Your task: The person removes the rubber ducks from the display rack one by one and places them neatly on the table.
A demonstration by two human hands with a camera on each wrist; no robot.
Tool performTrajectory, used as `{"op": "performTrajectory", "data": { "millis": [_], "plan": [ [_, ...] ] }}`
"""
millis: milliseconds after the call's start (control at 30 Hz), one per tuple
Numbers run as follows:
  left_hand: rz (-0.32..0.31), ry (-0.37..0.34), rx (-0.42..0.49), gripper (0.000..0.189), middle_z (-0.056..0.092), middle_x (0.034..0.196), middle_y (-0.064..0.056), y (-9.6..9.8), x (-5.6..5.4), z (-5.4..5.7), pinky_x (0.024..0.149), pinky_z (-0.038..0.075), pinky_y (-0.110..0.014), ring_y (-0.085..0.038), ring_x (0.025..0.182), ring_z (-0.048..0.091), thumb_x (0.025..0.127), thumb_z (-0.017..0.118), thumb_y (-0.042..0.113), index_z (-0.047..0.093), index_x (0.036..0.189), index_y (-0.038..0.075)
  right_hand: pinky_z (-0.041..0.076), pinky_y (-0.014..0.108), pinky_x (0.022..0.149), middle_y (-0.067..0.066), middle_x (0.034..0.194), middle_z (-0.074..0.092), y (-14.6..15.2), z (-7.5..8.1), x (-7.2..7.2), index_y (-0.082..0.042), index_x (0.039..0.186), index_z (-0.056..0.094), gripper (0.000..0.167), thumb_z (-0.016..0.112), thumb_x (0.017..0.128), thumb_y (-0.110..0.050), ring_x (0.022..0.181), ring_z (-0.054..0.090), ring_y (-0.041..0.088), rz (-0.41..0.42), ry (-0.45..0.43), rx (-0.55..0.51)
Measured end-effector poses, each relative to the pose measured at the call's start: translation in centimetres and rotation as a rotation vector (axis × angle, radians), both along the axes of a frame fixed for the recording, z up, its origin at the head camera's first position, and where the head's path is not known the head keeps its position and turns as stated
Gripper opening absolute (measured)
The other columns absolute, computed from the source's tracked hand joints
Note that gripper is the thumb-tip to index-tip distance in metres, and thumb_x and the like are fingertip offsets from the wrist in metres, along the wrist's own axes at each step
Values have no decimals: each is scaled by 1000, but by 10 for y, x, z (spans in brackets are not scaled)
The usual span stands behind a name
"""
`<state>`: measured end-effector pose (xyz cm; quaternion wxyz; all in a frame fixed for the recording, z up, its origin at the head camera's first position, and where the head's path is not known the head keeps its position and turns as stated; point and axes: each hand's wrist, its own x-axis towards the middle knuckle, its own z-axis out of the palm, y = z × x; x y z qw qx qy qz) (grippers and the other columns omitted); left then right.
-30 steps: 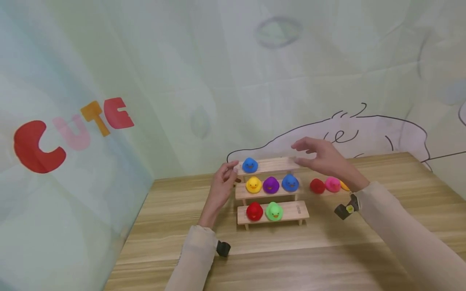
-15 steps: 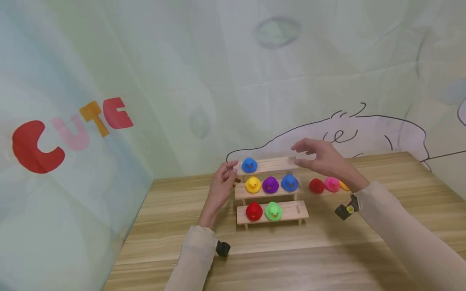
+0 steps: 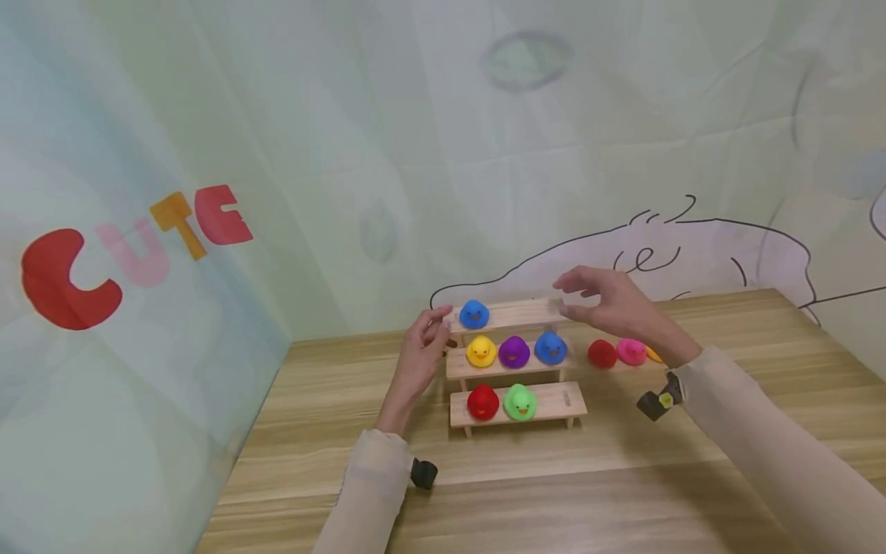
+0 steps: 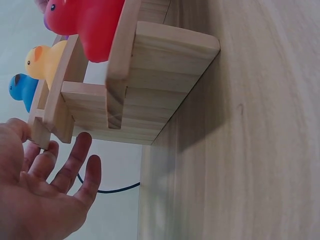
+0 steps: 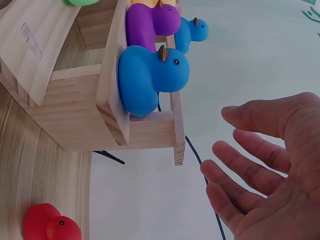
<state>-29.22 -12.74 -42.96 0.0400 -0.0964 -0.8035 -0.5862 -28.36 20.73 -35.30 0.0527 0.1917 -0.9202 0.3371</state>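
Note:
A three-tier wooden display rack (image 3: 547, 400) stands on the table, bearing rubber ducks. On the top tier sits a blue duck (image 3: 474, 315); the middle tier has a yellow duck (image 3: 481, 352), a purple duck (image 3: 514, 352) and another blue duck (image 3: 551, 348). A red duck (image 3: 483, 402) and a green duck (image 3: 520, 402) occupy the bottom tier. My left hand (image 3: 421, 350) has its loosely bent fingers right at the rack's upper left end. Beyond the upper right end, my right hand (image 5: 280, 170) holds nothing, thumb and fingers spread apart.
To the rack's right, a red duck (image 3: 602, 354), a pink duck (image 3: 632, 352) and a partly hidden orange-yellow thing (image 3: 654, 354) lie on the wood-grain table (image 3: 332, 477). A printed curtain (image 3: 360, 154) hangs behind the table and along its left side.

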Motion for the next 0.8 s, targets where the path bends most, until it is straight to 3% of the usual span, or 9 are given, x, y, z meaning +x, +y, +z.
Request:
{"op": "performTrajectory", "data": {
  "millis": [500,800],
  "plan": [
    [2,-2,-3,36,78,129,-15,1,0,-1,92,49,-31,-32,107,69,115,52,25,59,150,21,52,60,113,17,143,70,-10,5,-2,-9,137,67,39,76,100,-18,135,64,38,28,26,25],
    [8,32,1,36,79,124,-19,2,1,-1,90,50,-30,-33,105,70,115,52,23,59,150,17,50,60,115,16,144,70,-23,12,-5,-11,139,66,40,74,101,-20,137,63,37,74,1,8]
  ]
}}
